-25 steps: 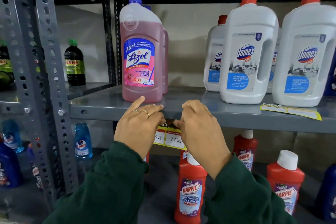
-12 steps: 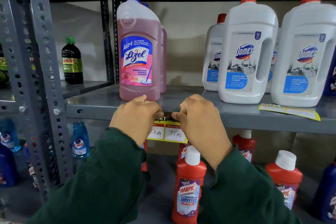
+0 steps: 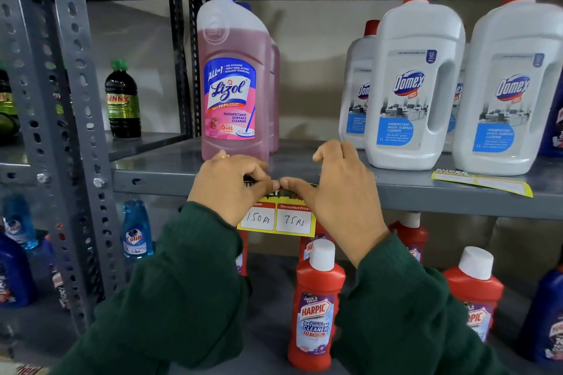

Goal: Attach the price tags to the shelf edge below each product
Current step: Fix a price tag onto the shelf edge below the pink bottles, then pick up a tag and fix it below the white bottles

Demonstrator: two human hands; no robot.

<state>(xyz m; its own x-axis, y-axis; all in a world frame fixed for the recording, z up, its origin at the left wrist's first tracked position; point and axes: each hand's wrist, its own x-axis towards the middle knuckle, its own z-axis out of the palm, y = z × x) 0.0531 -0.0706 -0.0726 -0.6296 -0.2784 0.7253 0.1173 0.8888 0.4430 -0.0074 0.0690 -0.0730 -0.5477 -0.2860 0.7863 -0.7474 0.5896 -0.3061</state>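
Both hands are pinching the tag's top strip against the shelf edge: left hand [image 3: 227, 189] with thumb and forefinger closed on the strip's left part, right hand [image 3: 341, 192] with thumb on the strip and the other fingers now lifting, curled over the shelf top. Thumb tips are meeting at the strip's middle. A second ago both hands were lying flatter, spread to either side of the tag; now they are converging, so pressing looks nearly finished. Tag [image 3: 278, 219] is hanging from the shelf edge [image 3: 426, 201] directly below the Lizol bottle [image 3: 233, 79], its white price boxes showing below the fingers, reading 150 and 75. Whether it is sticking on its own, cannot tell. Second tag [image 3: 481, 184] is lying flat on the shelf in front of the Domex bottles [image 3: 411, 85], not attached. Likely next: release, check hold, then fix that one below Domex. Harpic bottles [image 3: 316, 307] are standing on the lower shelf.
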